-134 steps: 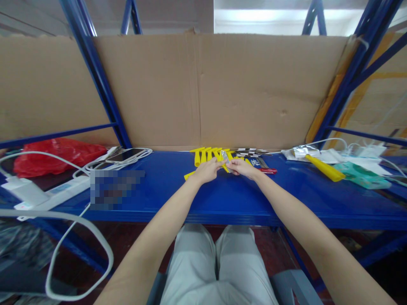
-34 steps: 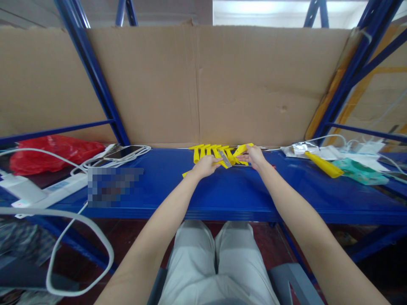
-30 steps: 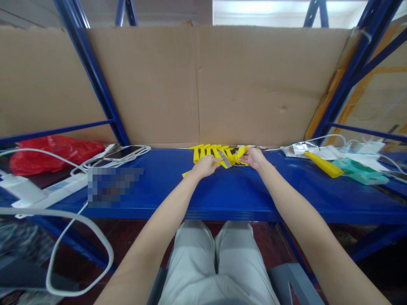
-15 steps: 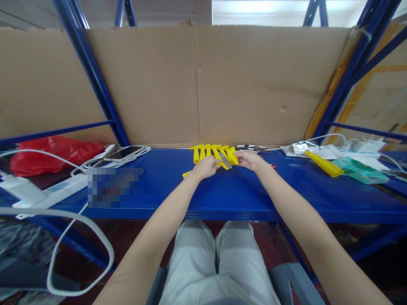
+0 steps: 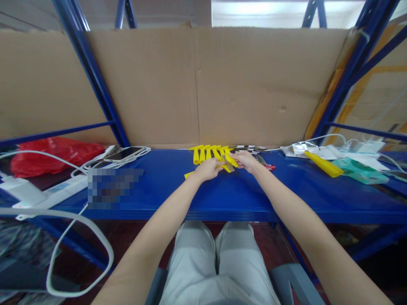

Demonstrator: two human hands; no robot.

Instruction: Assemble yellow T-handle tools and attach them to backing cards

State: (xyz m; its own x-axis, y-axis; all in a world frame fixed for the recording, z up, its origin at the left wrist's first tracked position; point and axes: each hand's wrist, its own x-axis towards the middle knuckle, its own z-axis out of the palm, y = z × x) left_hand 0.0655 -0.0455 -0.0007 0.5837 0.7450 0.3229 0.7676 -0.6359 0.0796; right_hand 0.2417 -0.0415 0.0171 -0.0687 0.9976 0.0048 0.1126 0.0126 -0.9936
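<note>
Head view: clamping a grey-and-yellow tool (image 5: 232, 168) in the left fingers (image 5: 218, 170), a yellow piece (image 5: 231, 160) in the right fingers (image 5: 237, 156), just beside, both slanting rightward toward the body.

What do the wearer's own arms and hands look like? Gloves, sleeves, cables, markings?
Human pair, five-fingered type. Left hand and right hand: no gloves visible; too small in view to rule out thin rings. Left forearm and right forearm: bare, tapering to the wrist, no sleeve, watch, cable or marking visible.
</note>
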